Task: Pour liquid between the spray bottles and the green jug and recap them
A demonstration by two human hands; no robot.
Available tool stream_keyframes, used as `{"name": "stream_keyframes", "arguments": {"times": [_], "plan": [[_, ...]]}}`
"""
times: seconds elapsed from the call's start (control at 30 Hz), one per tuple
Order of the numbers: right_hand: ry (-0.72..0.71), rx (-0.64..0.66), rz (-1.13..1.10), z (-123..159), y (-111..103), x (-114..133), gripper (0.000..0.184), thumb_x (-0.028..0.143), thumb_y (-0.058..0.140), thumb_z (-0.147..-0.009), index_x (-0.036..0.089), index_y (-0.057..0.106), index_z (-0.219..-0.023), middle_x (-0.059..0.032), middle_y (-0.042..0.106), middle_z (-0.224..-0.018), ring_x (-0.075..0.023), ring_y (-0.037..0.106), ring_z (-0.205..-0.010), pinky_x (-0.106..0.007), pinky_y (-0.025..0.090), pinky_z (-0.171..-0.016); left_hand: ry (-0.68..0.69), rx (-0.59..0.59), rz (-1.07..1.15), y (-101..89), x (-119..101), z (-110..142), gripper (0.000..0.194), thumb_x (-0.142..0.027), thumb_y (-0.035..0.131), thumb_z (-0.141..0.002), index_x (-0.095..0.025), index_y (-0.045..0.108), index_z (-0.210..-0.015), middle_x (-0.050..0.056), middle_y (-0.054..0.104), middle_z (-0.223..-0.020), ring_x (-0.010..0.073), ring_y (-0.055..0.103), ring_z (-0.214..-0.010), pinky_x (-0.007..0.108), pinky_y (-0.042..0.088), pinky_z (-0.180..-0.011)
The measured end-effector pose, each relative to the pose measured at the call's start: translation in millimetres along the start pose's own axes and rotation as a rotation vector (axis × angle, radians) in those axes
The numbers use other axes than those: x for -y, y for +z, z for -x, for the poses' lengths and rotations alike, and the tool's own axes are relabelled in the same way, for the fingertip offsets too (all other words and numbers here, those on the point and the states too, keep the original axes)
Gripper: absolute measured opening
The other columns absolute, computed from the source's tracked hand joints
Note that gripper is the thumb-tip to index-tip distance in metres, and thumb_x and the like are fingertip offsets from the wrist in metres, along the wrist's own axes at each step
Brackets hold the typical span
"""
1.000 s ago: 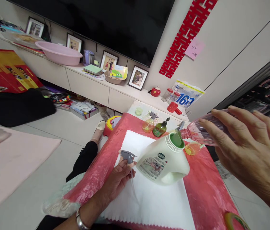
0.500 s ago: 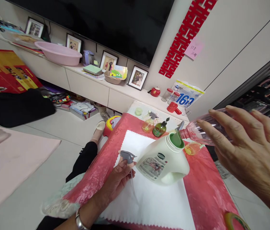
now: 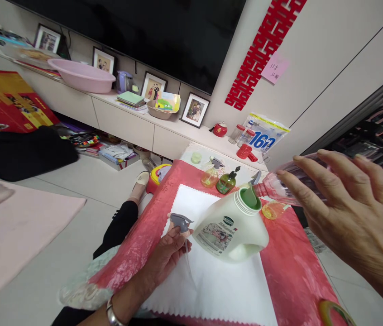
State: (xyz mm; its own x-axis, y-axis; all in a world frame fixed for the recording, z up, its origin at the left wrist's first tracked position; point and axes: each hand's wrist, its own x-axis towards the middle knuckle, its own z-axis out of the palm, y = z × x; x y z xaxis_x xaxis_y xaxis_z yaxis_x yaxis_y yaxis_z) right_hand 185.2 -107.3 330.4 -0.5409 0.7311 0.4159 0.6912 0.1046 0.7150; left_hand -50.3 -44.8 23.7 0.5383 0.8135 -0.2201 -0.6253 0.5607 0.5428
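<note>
My left hand is closed on a grey spray nozzle, its thin clear tube hanging down over the white mat. In my right hand is a clear pink bottle, tilted almost level with its neck at the mouth of a large pale green detergent jug. The jug stands on the mat, cap off, with a green spout inside its opening. Whether liquid is flowing cannot be made out.
Behind the jug stand an amber spray bottle and a green pump bottle. A yellow bottle is right of the jug. A tape roll lies at the near right on the red tablecloth. A white cabinet runs along the wall.
Very little differs. My right hand and the pink bottle have shifted slightly; the jug and my left hand with the spray nozzle stay in place.
</note>
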Motion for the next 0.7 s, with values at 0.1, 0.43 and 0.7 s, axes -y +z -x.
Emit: {"name": "stream_keyframes", "arguments": {"times": [0.1, 0.43, 0.7], "plan": [[0.007, -0.003, 0.004, -1.1, 0.1, 1.6, 0.034, 0.018, 0.035, -0.108, 0.023, 0.053, -0.137, -0.0085, 0.040, -0.149, -0.0340, 0.034, -0.142, -0.057, 0.028, -0.119, 0.002, -0.003, 0.000, -0.5, 0.7, -0.9, 0.044, -0.035, 0.090, -0.069, -0.021, 0.074, -0.108, 0.005, 0.069, -0.109, 0.0088, 0.063, -0.071, 0.023, 0.050, -0.070], [-0.002, 0.006, 0.006, 1.3, -0.4, 2.3, 0.035, 0.019, 0.031, -0.109, 0.022, 0.051, -0.137, -0.0102, 0.039, -0.150, -0.0347, 0.032, -0.143, -0.058, 0.027, -0.118, 0.002, 0.005, -0.002, -0.5, 0.0, -1.1, 0.045, -0.033, 0.089, -0.071, -0.020, 0.073, -0.111, 0.005, 0.069, -0.109, 0.0080, 0.062, -0.071, 0.023, 0.050, -0.071], [0.160, 0.020, -0.042, 14.2, 13.0, 10.1, 0.039, 0.016, 0.047, -0.098, 0.026, 0.056, -0.134, -0.0043, 0.046, -0.145, -0.0309, 0.038, -0.139, -0.054, 0.028, -0.116, 0.005, 0.002, -0.011, -0.1, -0.9, -0.6, 0.046, -0.035, 0.088, -0.072, -0.021, 0.072, -0.113, 0.006, 0.070, -0.109, 0.0089, 0.063, -0.072, 0.024, 0.049, -0.071]]}}
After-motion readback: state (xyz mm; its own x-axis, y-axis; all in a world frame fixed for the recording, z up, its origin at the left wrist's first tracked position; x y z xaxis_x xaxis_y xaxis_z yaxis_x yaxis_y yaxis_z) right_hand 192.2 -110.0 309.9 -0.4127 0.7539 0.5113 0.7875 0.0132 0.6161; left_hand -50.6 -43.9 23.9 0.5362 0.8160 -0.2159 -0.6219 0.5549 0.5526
